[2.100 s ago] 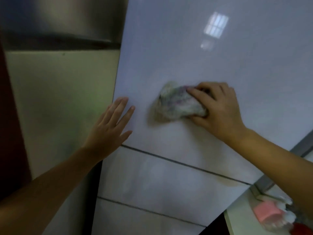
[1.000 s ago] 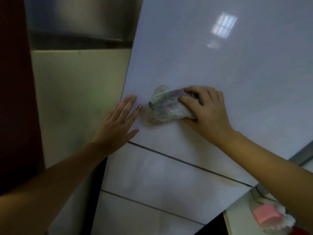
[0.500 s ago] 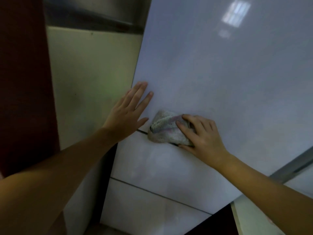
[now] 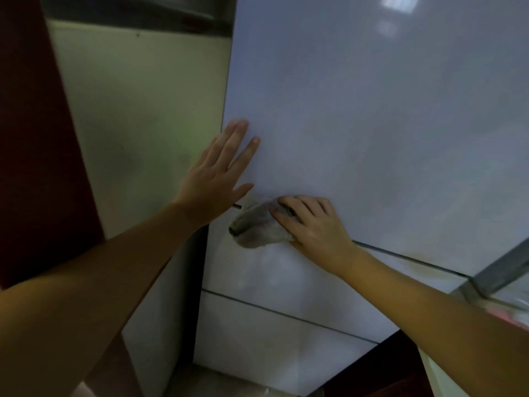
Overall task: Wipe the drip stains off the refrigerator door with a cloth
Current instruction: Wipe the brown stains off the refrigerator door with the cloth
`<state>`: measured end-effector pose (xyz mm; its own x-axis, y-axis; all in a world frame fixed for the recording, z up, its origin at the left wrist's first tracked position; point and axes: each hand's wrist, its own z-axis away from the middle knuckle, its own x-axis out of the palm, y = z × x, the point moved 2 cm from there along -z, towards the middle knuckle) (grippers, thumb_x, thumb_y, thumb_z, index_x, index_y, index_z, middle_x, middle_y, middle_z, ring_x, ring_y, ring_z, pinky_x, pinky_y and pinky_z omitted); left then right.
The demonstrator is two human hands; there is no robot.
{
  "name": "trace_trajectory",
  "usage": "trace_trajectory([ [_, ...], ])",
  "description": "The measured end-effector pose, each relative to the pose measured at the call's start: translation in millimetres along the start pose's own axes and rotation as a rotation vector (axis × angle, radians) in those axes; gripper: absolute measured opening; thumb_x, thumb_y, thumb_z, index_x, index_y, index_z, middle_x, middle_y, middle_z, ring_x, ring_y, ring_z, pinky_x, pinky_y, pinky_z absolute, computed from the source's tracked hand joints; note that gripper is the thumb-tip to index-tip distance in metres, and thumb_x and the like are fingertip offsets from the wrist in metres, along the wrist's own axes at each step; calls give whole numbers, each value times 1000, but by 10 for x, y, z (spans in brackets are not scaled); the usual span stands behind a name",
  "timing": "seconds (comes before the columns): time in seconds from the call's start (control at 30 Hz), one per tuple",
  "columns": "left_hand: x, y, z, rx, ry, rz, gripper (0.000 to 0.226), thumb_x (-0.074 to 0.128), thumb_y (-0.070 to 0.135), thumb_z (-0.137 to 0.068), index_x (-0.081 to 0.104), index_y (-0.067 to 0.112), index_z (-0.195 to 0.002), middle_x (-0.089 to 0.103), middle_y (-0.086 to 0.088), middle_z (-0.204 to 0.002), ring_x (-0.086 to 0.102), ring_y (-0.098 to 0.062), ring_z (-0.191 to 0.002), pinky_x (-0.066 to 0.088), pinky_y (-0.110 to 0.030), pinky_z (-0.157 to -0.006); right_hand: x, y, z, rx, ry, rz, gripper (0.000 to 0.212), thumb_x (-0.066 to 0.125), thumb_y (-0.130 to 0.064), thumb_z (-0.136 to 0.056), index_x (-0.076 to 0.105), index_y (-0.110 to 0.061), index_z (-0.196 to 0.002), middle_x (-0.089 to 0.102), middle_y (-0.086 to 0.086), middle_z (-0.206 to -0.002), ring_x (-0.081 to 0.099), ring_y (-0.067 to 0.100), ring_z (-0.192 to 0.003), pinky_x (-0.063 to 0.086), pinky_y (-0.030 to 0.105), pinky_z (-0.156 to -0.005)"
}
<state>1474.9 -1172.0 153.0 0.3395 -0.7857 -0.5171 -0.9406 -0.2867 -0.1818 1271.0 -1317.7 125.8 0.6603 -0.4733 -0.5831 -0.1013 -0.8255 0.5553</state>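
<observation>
The glossy white refrigerator door (image 4: 372,124) fills the right and centre of the head view. My right hand (image 4: 312,224) presses a bunched grey-and-purple cloth (image 4: 257,229) against the fridge front, right over the dark seam between the upper door and the drawer panel (image 4: 280,276) below it. My left hand (image 4: 217,173) lies flat with fingers spread on the door's left edge, just above and left of the cloth. A faint yellowish stain (image 4: 423,267) runs along the seam farther right.
A pale cream wall (image 4: 137,116) stands left of the fridge, with a dark red surface (image 4: 31,138) at the far left. A white counter edge with a metal frame (image 4: 498,279) and something pink sits at the right. A second drawer seam (image 4: 286,310) crosses lower down.
My right hand has carried the cloth down the door from its middle to the seam, and leftward. The view has tilted down. My left hand has stayed flat on the door's edge.
</observation>
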Motion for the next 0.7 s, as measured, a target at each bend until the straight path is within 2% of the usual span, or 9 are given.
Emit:
trace_trajectory([
  [0.13,-21,10,2,-14,0,18,76,56,42,-99,25,8,-160,21,-23,-166,18,-37,-156,24,-47,-126,-262,237,400,36,-52,16,50,81,-20,-80,70,-18,-129,66,8,-131,58,27,-112,40,40,-87],
  [0.23,-48,53,-16,-29,5,22,74,54,42,-100,28,6,-158,23,-25,-165,21,-39,-155,27,-50,-125,-669,605,424,134,-29,50,50,79,-27,-79,72,-19,-127,68,9,-128,56,29,-109,39,41,-86],
  [0.37,-145,132,-103,-72,68,43,66,57,41,-99,42,4,-151,33,-28,-160,33,-44,-148,35,-55,-119,-1244,1103,-141,320,99,104,51,80,-37,-78,72,-18,-125,66,11,-128,52,31,-110,35,39,-83],
  [0.47,-305,195,-384,-85,107,74,66,54,43,-98,42,3,-150,33,-28,-159,33,-44,-147,35,-56,-117,-1601,1378,-650,394,177,100,51,77,-44,-80,72,-17,-123,64,11,-126,53,31,-107,35,39,-82],
  [0.57,-531,189,-900,-49,144,75,68,53,43,-97,41,2,-151,34,-29,-159,33,-43,-147,36,-57,-117,-1883,1628,-1024,443,229,88,52,77,-35,-80,69,-13,-126,61,11,-122,51,31,-105,40,41,-80],
  [0.63,-683,115,-1230,-40,166,64,68,51,43,-99,41,2,-151,32,-28,-160,33,-42,-148,34,-56,-118,-2059,1829,-1184,478,270,92,58,76,-29,-78,65,-12,-132,61,11,-124,51,31,-107,43,44,-82],
  [0.7,-804,16,-1487,-27,178,34,68,49,44,-100,40,2,-152,30,-26,-162,32,-41,-149,32,-54,-120,-2244,2037,-1305,499,317,102,60,73,-29,-81,60,-13,-138,62,8,-126,52,30,-110,42,41,-86],
])
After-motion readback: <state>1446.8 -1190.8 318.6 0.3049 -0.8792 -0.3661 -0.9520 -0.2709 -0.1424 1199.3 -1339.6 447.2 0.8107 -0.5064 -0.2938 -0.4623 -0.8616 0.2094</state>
